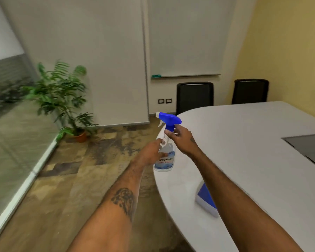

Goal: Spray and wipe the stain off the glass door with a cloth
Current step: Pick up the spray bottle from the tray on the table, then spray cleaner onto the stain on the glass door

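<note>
A clear spray bottle (165, 160) with a blue trigger head stands at the near-left edge of the white oval table (244, 142). My right hand (180, 139) pinches the bottle's neck just under the blue head. My left hand (151, 151) wraps the bottle's body from the left. A folded blue and white cloth (205, 199) lies on the table under my right forearm, partly hidden by it. The glass door or wall (11, 124) runs along the left side of the room.
A potted fern (62, 99) stands on the floor by the glass. Two black chairs (195, 95) sit behind the table under a whiteboard (185, 42). A grey panel (309, 148) is set into the tabletop at right. Stone-tiled floor lies between table and glass.
</note>
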Tool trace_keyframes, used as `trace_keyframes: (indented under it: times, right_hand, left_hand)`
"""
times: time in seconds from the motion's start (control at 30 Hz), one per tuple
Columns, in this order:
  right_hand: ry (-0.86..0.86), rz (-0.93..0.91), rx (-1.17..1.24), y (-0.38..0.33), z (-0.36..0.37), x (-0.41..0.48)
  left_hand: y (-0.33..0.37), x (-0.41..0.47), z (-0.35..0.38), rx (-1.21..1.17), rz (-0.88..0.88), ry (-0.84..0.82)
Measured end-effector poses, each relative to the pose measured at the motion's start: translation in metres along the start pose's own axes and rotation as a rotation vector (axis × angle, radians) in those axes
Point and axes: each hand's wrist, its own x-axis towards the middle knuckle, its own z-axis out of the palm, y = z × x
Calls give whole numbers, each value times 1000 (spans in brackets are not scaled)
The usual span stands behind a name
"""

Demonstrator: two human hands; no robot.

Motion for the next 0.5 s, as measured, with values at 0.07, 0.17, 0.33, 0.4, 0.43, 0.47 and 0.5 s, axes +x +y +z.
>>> trace_keyframes:
  times: [0.07, 0.17, 0.33, 0.4, 0.43, 0.47, 0.5]
  right_hand:
    - [-67, -46, 14, -20, 21, -6]
    - [-163, -121, 58, -53, 56, -17]
    - [-291, -205, 127, -114, 130, -41]
    - [-348, -234, 146, -140, 162, -53]
    - [-379, -243, 155, -153, 179, -61]
    - [-406, -254, 164, -166, 196, -70]
    - [-433, -270, 174, -180, 213, -80]
  left_hand:
    - [-16, -26, -16, -29, -35, 55]
    - [-43, -68, -44, -31, -88, 123]
    - [-94, -147, -94, 4, -229, 266]
    - [-115, -185, -114, 12, -278, 313]
    - [-124, -205, -124, 20, -307, 333]
    - [-134, -226, -134, 26, -336, 355]
    - [-144, -248, -144, 28, -359, 381]
